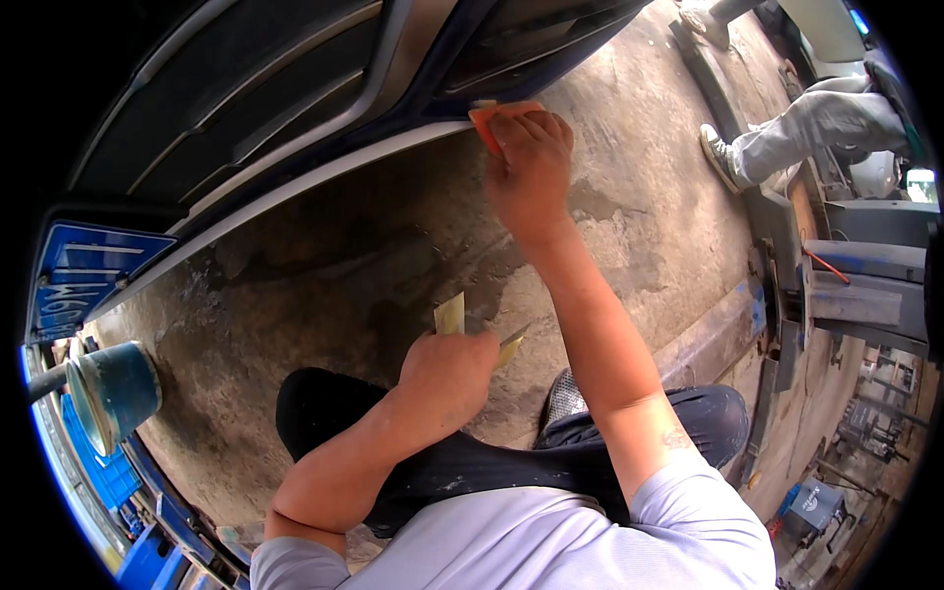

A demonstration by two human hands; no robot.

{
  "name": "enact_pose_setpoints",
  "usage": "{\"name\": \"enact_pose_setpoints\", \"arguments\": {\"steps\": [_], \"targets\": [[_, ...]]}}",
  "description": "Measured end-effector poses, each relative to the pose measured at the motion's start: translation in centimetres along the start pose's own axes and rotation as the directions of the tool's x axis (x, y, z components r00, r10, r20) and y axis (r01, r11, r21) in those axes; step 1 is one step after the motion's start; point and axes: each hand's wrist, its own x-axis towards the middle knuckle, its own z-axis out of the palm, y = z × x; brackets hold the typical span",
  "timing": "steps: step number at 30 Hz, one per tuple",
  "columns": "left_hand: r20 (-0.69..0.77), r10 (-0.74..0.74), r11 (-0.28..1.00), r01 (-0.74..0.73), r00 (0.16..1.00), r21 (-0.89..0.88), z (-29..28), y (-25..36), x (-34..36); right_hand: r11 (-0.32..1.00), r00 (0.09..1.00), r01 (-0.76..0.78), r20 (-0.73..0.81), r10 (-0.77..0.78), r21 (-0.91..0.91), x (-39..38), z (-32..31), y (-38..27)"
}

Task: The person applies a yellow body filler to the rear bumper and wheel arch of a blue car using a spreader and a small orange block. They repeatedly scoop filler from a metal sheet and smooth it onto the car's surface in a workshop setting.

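A dark vehicle bumper (324, 98) with a pale lower trim strip and a blue plate (93, 275) spans the upper left. My right hand (531, 167) reaches up to the bumper's lower edge, fingers closed on an orange flat pad (484, 128) that is against it; a small pale piece shows above the pad. My left hand (442, 374) is lower, over my lap, closed around pale yellow sheet pieces (449, 310) and a thin grey flat item (513, 334) whose kind I cannot make out.
The concrete floor (649, 246) is stained dark below the bumper. A dark green bucket (123, 398) and blue crates (88, 447) are at left. At right are another person's leg and sneaker (728, 157), steel beams (865, 295) and a grey case (821, 506).
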Motion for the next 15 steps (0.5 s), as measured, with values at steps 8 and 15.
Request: {"name": "enact_pose_setpoints", "arguments": {"steps": [8, 15], "targets": [[0.004, -0.005, 1.000, 0.005, 1.000, 0.030, -0.1, 0.5, -0.2, 0.997, 0.999, 0.036, -0.041, -0.033, 0.074, -0.2, 1.1, 1.3], [-0.016, 0.010, 1.000, -0.010, 1.000, 0.019, 0.4, 0.3, -0.4, 0.996, 0.997, 0.059, -0.046, -0.056, 0.064, -0.6, 0.6, 0.7]]}}
